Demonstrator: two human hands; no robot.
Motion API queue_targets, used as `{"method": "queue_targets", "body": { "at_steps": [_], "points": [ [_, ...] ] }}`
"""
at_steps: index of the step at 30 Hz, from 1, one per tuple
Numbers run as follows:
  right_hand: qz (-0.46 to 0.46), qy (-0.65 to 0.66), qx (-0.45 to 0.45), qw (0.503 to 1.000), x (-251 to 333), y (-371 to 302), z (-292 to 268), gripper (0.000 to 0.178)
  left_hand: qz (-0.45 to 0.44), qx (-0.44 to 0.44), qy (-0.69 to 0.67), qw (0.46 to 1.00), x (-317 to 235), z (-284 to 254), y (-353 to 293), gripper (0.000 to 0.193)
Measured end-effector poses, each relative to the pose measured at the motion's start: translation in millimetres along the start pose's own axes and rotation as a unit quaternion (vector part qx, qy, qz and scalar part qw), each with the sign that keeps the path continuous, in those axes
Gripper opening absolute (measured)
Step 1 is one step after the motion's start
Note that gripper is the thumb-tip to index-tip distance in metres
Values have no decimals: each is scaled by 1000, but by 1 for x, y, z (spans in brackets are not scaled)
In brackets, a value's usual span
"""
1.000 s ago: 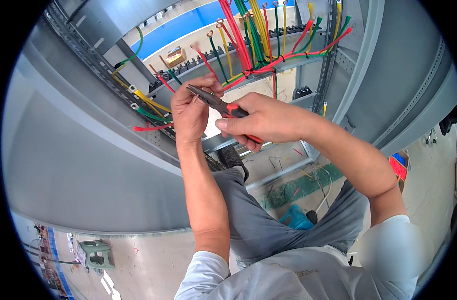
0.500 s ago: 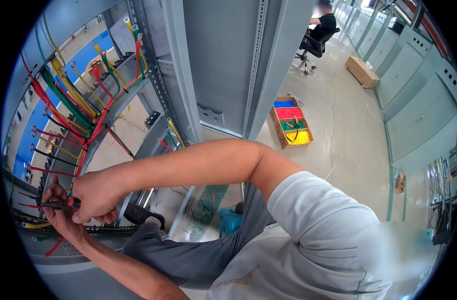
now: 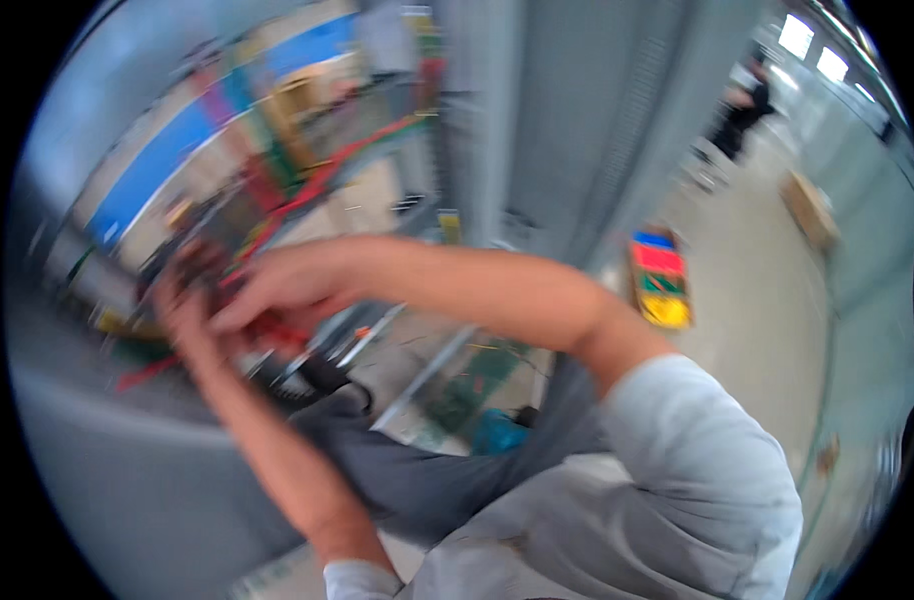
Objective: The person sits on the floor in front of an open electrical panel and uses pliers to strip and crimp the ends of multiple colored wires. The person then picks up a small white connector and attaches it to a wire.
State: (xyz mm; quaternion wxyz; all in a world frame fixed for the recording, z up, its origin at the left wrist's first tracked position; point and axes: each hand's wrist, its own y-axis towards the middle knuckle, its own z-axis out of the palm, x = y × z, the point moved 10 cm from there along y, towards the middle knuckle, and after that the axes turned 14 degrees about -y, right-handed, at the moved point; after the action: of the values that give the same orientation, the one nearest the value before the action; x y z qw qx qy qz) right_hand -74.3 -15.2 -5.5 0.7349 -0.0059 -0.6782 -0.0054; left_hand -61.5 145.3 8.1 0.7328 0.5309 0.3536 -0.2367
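Motion blur smears the picture. My right hand (image 3: 289, 288) is closed round pliers with red handles (image 3: 280, 332), which show below the palm; the jaws are too blurred to make out. Close against it on the left is my left hand (image 3: 189, 300), raised among the wires, its fingers smeared so that what they hold is hidden. Red, green and yellow wires (image 3: 322, 182) run in a bundle along the grey cabinet frame behind my hands. A thicker red wire end (image 3: 149, 374) sticks out below my left hand.
A divided box (image 3: 634, 290) with blue, red, green and yellow small parts stands on the floor at right. Beyond it are a cardboard box (image 3: 809, 212) and a seated person (image 3: 745, 105). A blue stool (image 3: 499, 432) is by my leg. Cabinet uprights (image 3: 567, 130) rise ahead.
My view has swung, so the cabinet, the floor box and my arms sit further right in the picture. My hands stay close together at the wires, and the scene has become blurred.
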Motion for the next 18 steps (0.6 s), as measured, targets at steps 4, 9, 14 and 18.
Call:
{"method": "queue_targets", "body": {
  "at_steps": [4,9,14,18],
  "points": [
    [38,-311,-159,936,49,-68,-14,37,81,65,-187,977,-32,79,-5,34],
    [-60,-654,-402,638,106,-97,1,27,116,17,-157,981,-43,66,-6,25],
    [-30,-770,-451,450,121,-95,8,37,147,-43,-106,982,-55,79,-9,24],
    [-19,-811,-453,371,131,-86,9,45,172,-49,-101,979,-61,86,-10,24]
  ]
}}
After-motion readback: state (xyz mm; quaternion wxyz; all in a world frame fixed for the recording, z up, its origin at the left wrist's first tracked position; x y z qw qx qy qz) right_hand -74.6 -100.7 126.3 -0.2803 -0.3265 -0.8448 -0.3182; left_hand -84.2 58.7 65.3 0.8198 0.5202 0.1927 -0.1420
